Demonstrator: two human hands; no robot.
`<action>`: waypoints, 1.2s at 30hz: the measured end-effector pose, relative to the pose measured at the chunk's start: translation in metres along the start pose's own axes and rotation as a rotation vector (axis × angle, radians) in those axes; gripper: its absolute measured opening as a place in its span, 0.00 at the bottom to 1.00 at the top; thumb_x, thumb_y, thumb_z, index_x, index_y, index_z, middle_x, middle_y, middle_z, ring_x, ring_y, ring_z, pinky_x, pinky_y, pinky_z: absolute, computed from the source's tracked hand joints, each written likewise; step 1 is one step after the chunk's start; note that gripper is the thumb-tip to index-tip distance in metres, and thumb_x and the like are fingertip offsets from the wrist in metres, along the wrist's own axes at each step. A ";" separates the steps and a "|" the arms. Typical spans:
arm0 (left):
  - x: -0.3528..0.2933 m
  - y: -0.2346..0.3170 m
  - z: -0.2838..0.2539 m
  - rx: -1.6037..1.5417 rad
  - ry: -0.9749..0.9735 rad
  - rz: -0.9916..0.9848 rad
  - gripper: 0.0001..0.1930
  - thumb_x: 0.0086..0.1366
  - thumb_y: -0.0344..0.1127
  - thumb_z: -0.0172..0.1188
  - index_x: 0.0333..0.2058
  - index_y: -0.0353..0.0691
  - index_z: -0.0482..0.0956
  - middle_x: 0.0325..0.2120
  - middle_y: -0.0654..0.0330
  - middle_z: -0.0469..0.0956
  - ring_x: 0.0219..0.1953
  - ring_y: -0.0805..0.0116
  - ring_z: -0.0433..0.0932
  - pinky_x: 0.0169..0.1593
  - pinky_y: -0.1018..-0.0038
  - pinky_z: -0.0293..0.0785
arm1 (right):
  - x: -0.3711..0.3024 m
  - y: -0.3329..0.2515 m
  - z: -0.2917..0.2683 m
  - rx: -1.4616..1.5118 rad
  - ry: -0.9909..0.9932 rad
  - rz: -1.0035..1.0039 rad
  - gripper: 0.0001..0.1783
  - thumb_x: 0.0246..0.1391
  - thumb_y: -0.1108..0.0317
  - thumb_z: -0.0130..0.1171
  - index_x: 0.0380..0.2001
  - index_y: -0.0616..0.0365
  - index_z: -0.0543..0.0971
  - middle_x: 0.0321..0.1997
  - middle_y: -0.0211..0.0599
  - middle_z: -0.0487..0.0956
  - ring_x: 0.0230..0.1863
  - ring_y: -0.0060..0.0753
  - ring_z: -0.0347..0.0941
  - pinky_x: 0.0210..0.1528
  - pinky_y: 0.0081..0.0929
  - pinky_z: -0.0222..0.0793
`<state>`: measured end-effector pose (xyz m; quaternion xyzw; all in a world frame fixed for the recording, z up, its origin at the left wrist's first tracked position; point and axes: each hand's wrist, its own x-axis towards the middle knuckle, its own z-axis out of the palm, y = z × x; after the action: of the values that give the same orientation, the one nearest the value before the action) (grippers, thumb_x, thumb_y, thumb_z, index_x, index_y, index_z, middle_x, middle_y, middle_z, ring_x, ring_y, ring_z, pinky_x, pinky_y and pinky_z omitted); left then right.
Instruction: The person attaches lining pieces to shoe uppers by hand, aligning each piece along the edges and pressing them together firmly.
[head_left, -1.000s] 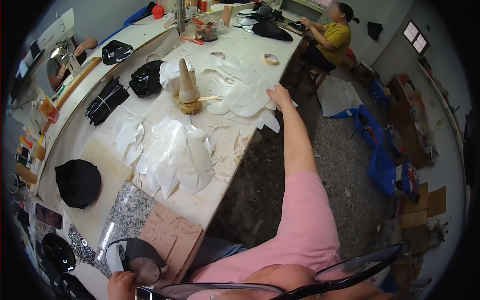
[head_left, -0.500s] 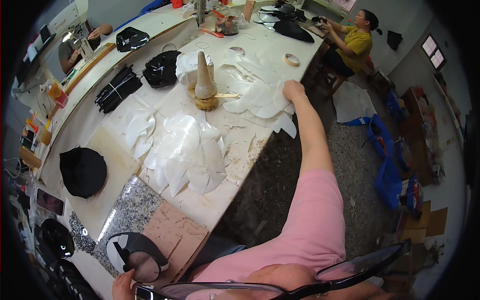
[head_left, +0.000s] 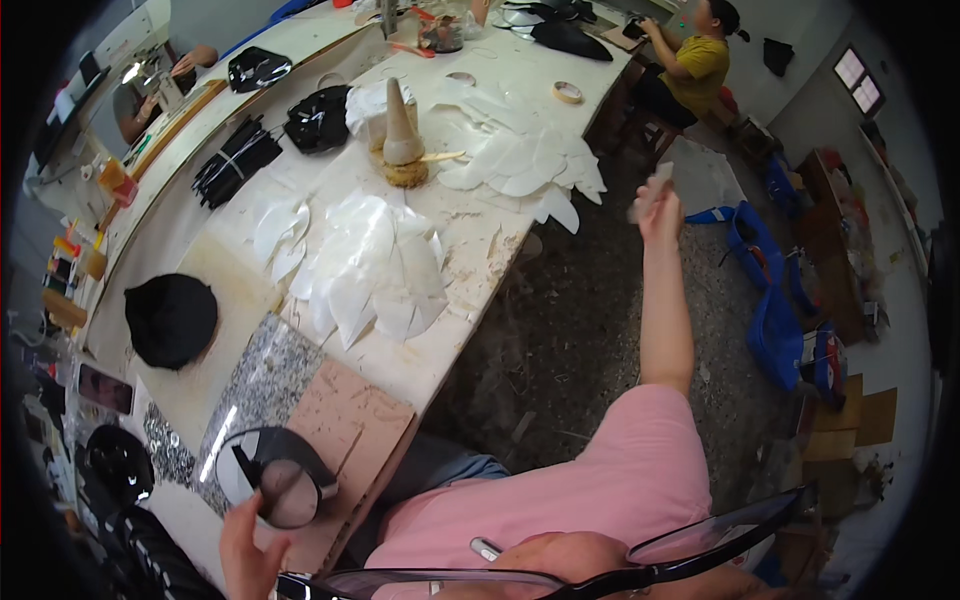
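Note:
My right hand [head_left: 657, 214], at the end of an outstretched arm, is off the table's right edge above the floor. Its blurred fingers close on a small whitish, translucent piece [head_left: 664, 173]. Down at the lower left, my left hand [head_left: 248, 552] has thumb and fingers apart. Its fingertips are at the edge of a rounded black, white and grey sewn piece [head_left: 290, 497], which lies on a speckled grey slab [head_left: 262, 378] and a pinkish board [head_left: 352, 405]. Petal-shaped translucent white sheets lie in a near pile [head_left: 370, 265] and a far pile [head_left: 520, 165].
Behind the near pile stands a tan cone [head_left: 402, 125] on a crusted brown base, a flat stick beside it. Black rounded fabric [head_left: 170, 320], a bundle of black strips [head_left: 237, 163] and a tape roll [head_left: 567, 92] are on the table. A person in yellow [head_left: 700, 68] sits at the far right.
My right hand has lifted away from the far pile and swung right, off the table, with a whitish piece in it. The left hand's thumb and fingers show farther apart.

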<state>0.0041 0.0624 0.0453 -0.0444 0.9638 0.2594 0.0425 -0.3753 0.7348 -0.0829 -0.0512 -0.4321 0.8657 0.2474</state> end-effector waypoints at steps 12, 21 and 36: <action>0.051 0.094 0.120 -1.366 -0.070 0.013 0.25 0.66 0.31 0.55 0.60 0.34 0.61 0.44 0.61 0.75 0.39 0.74 0.75 0.38 0.78 0.75 | -0.337 0.026 0.245 -0.159 -0.735 0.383 0.19 0.59 0.61 0.57 0.43 0.68 0.74 0.33 0.36 0.78 0.29 0.29 0.78 0.25 0.26 0.77; 0.008 0.062 0.107 -0.944 0.122 0.149 0.20 0.61 0.32 0.60 0.52 0.33 0.71 0.39 0.55 0.77 0.39 0.64 0.77 0.43 0.72 0.73 | -0.394 0.079 0.236 0.271 -1.034 0.696 0.12 0.51 0.68 0.64 0.32 0.56 0.70 0.26 0.34 0.71 0.30 0.34 0.71 0.44 0.32 0.72; 0.012 0.026 0.055 -1.197 0.130 0.004 0.20 0.64 0.27 0.55 0.54 0.27 0.67 0.45 0.53 0.77 0.46 0.72 0.76 0.49 0.76 0.73 | -0.438 0.079 0.277 -0.144 -0.995 0.674 0.15 0.51 0.74 0.64 0.40 0.64 0.72 0.37 0.36 0.78 0.37 0.23 0.76 0.41 0.20 0.73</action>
<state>-0.0074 0.1116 0.0099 -0.0744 0.6510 0.7538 -0.0495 -0.1076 0.2883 -0.0269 0.2092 -0.5133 0.7850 -0.2766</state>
